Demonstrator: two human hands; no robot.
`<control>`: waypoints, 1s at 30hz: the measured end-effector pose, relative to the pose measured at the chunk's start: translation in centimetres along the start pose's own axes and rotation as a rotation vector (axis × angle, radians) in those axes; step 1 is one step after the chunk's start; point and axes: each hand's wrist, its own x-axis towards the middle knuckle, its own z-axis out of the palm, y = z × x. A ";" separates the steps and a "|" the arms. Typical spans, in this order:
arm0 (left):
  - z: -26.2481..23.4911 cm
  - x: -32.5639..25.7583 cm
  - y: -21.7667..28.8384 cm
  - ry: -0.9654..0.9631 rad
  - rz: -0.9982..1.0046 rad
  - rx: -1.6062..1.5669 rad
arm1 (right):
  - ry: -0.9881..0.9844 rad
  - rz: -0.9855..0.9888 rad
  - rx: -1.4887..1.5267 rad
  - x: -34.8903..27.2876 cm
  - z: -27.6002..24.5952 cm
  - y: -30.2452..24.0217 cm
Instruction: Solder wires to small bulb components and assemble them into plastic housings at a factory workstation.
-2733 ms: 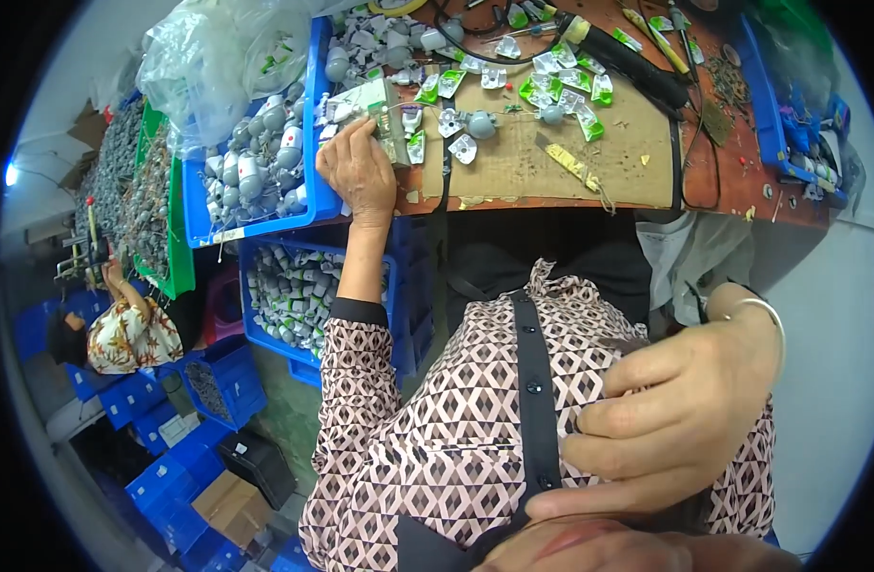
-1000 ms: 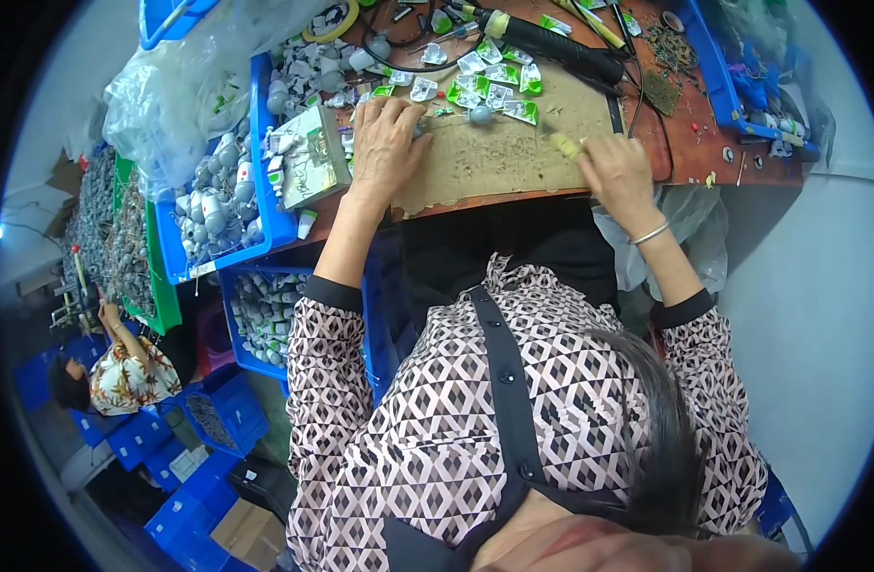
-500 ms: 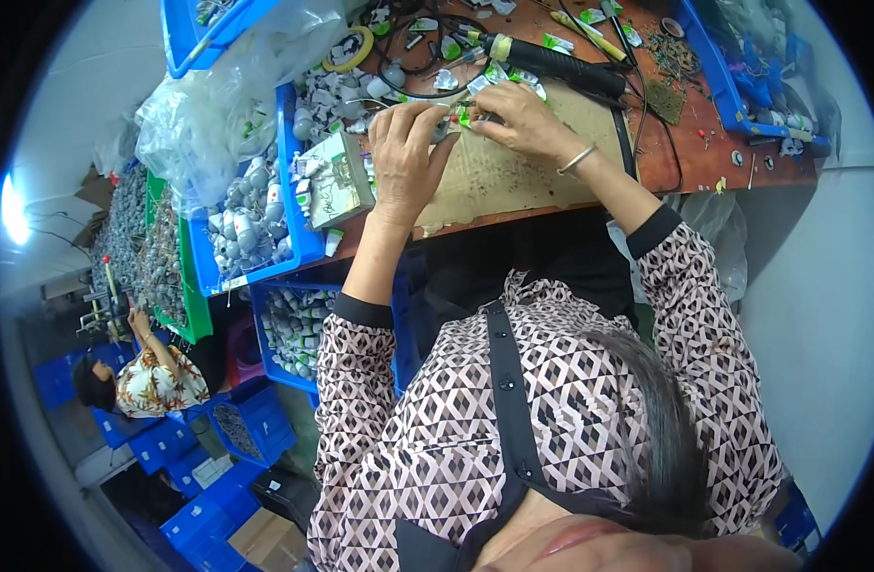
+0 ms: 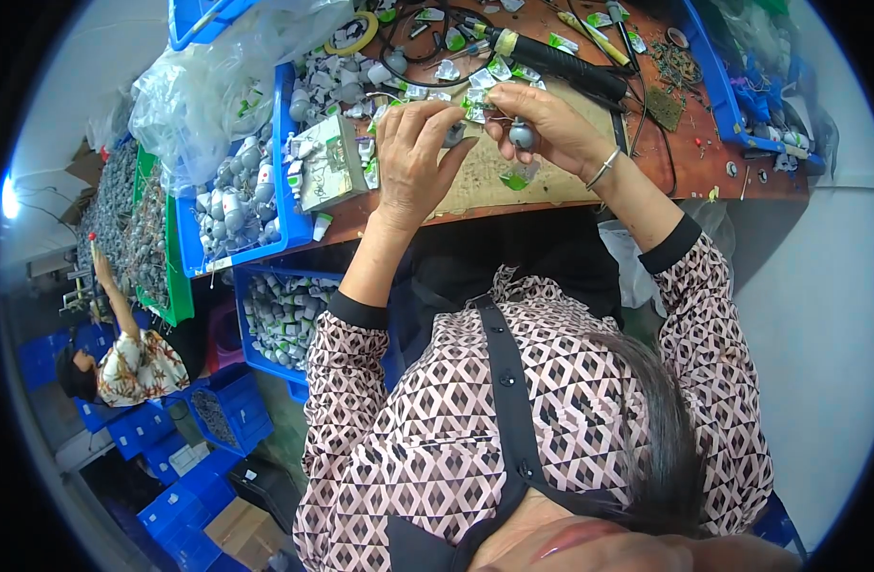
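Note:
Both my hands are raised together over a brown cardboard pad (image 4: 475, 181) on the wooden bench (image 4: 685, 162). My left hand (image 4: 413, 162) pinches a small grey part (image 4: 453, 134) at its fingertips. My right hand (image 4: 551, 119), with a bangle on its wrist, grips a round grey part (image 4: 521, 134) that has thin wires on it. The two parts are held close together, nearly touching. Green and white packets (image 4: 499, 69) lie scattered just beyond the hands.
A black-handled soldering tool (image 4: 542, 52) lies at the back of the bench. A small box (image 4: 327, 172), a blue bin of grey parts (image 4: 242, 205) and a clear plastic bag (image 4: 218, 86) stand left. Another blue bin (image 4: 284, 315) sits below. Another person (image 4: 132, 362) works at lower left.
My left hand lifted off the pad and my right hand came in from the pad's right side. They now meet above the pad, each holding a small grey part.

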 end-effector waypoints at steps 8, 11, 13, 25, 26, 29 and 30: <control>-0.1 -1.5 0.8 -0.051 -0.082 -0.042 | -0.094 0.129 -0.006 -0.9 -0.7 0.0; 0.1 -1.9 1.3 0.004 -0.083 -0.146 | -0.105 0.134 -0.071 -0.8 -1.2 0.7; 0.2 -2.3 2.2 -0.055 -0.276 -0.357 | -0.114 0.144 -0.103 -0.8 -1.2 1.2; 0.6 -8.8 2.7 -0.047 -0.392 -0.261 | 0.057 0.103 -0.182 -2.9 -3.0 5.3; -0.2 -9.4 1.6 -0.041 -0.368 -0.144 | 0.057 0.115 -0.154 -3.1 -3.2 5.5; -2.4 -9.5 -1.1 -0.070 -0.378 -0.018 | 0.085 0.087 -0.210 -3.8 -3.0 5.4; -3.1 -8.9 -1.6 -0.122 -0.339 -0.001 | 0.106 0.052 -0.263 -4.0 -3.1 5.4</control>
